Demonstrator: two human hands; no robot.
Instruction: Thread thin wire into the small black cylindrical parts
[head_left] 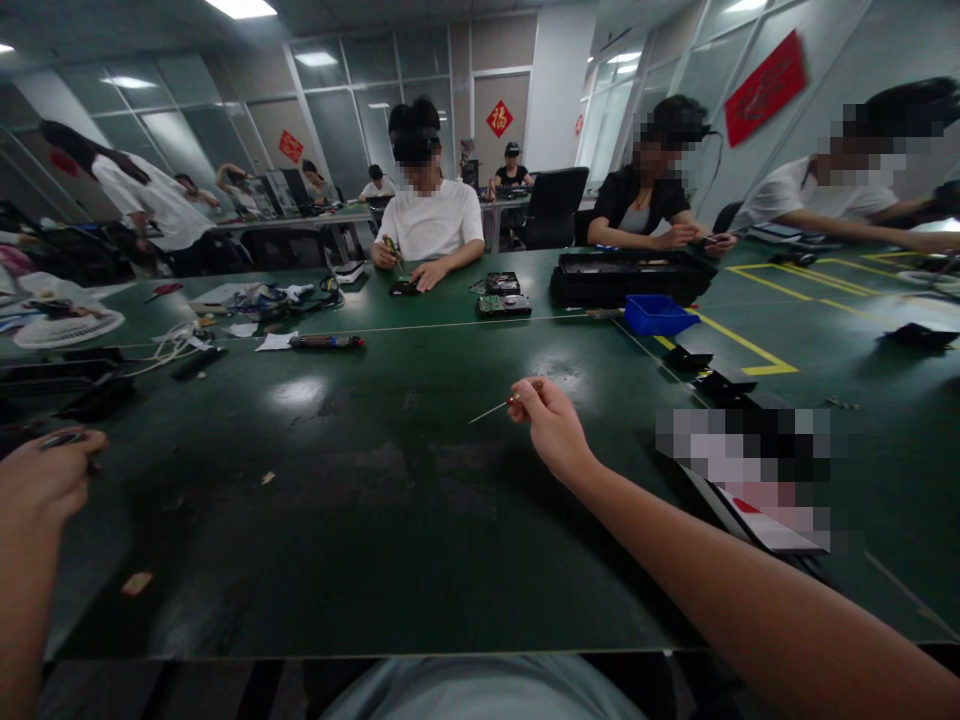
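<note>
My right hand (551,425) is closed around the red handle of a screwdriver (489,412) above the middle of the table. Its thin metal shaft points left and slightly down, touching no other object that I can see. At the left edge, my left hand (45,475) is closed on a small dark object (61,439). Fingers cover most of that object, so its kind does not show. A pen-shaped electric screwdriver (326,342) lies farther back on the green table (337,570), between my two hands.
Opened hard drives (504,305) lie near a co-worker (427,220) across the table. To the right are a long black casing (630,280), a blue bin (660,315) and small black parts (724,385). A cable (176,345) and a white fan grille (67,325) lie left.
</note>
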